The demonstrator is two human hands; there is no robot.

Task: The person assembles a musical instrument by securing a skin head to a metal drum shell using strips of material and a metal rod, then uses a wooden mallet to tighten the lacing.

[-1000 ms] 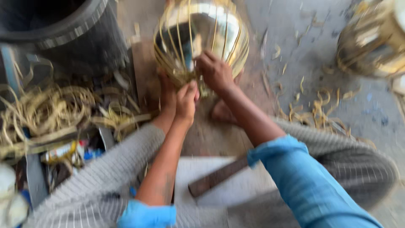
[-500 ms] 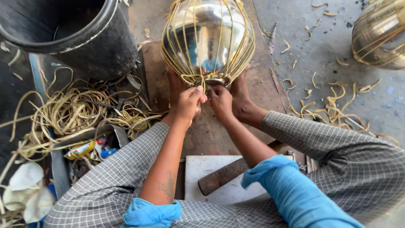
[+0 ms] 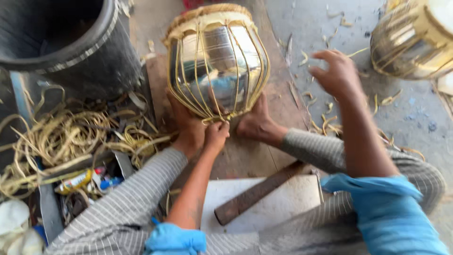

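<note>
A shiny metal drum shell (image 3: 219, 66), laced with pale hide straps, rests on a wooden board (image 3: 264, 156) between my two bare feet. My left hand (image 3: 216, 134) pinches the straps at the shell's lower edge. My right hand (image 3: 336, 72) is lifted to the right of the shell, fingers spread, holding nothing that I can see. It is apart from the shell.
A large black barrel (image 3: 61, 42) stands at the upper left. A tangle of pale straps (image 3: 66, 137) lies at the left, with small bottles below it. A second strapped metal shell (image 3: 415, 38) sits at the upper right. A rusty bar (image 3: 259, 191) lies on a white slab (image 3: 283, 208).
My right hand has left the shell's lower edge and moved up and to the right, opening. My left hand stays on the straps. The camera has come closer.
</note>
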